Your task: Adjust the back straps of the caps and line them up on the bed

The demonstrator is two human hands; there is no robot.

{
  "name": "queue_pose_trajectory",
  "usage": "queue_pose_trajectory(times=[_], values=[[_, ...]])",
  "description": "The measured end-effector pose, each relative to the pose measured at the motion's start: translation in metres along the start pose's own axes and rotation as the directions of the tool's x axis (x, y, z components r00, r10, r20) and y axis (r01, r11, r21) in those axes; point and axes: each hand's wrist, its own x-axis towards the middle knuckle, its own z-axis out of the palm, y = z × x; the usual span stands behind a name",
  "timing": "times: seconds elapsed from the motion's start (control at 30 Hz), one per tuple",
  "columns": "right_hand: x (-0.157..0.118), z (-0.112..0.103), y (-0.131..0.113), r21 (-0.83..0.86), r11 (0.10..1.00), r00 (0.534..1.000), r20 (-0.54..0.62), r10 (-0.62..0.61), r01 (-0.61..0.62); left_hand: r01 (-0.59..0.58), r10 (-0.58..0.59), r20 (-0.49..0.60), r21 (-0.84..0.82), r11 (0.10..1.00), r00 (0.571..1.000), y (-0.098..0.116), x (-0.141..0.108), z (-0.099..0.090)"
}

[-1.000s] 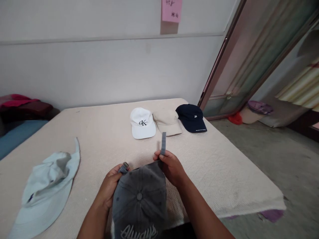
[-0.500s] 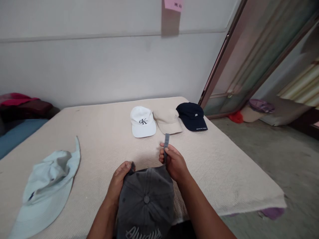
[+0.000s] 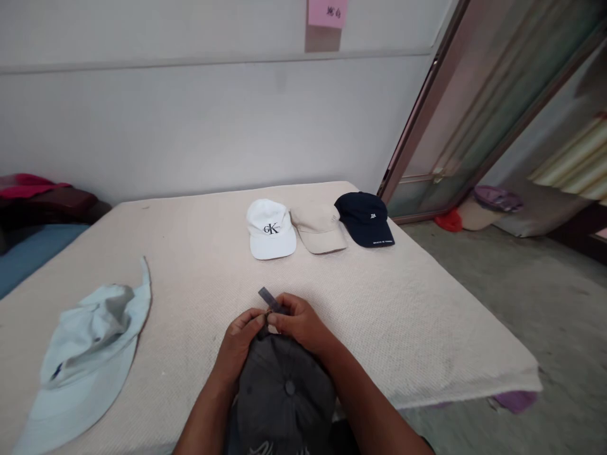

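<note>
A dark grey cap is at the bottom centre, its crown up and its back strap end sticking up to the left. My left hand pinches the left side of the cap's back opening. My right hand grips the strap, and its fingertips meet those of my left hand. The buckle between them is too small to make out. Beyond my hands lie a white cap, a beige cap and a navy cap in a row. A light blue cap lies at the left with its strap undone.
The caps lie on a cream-covered surface against a pale wall. A pink note is on the wall. Dark and pink items sit at the far left; a framed glass door and a basket-like item are at the right.
My right hand has moved left with the strap and now touches my left hand. The strap end has tilted to the left, and the opening at the cap's back has narrowed.
</note>
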Motion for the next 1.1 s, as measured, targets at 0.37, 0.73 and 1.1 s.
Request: queue_pose_trajectory(times=[0.37,0.73,1.1], values=[[0.004,0.000,0.002,-0.015,0.999,0.999,0.032,0.030,-0.029,0.034,-0.034,-0.026,0.019,0.999,0.999,-0.004,0.004,-0.007],[0.000,-0.016,-0.002,0.088,0.980,0.979,0.117,0.167,-0.177,0.037,-0.038,-0.002,-0.158,0.987,0.999,-0.001,0.002,-0.006],[-0.003,-0.020,0.001,0.078,0.974,0.962,0.188,0.197,-0.214,0.033,-0.026,0.050,-0.159,0.987,0.998,-0.002,0.002,-0.003]])
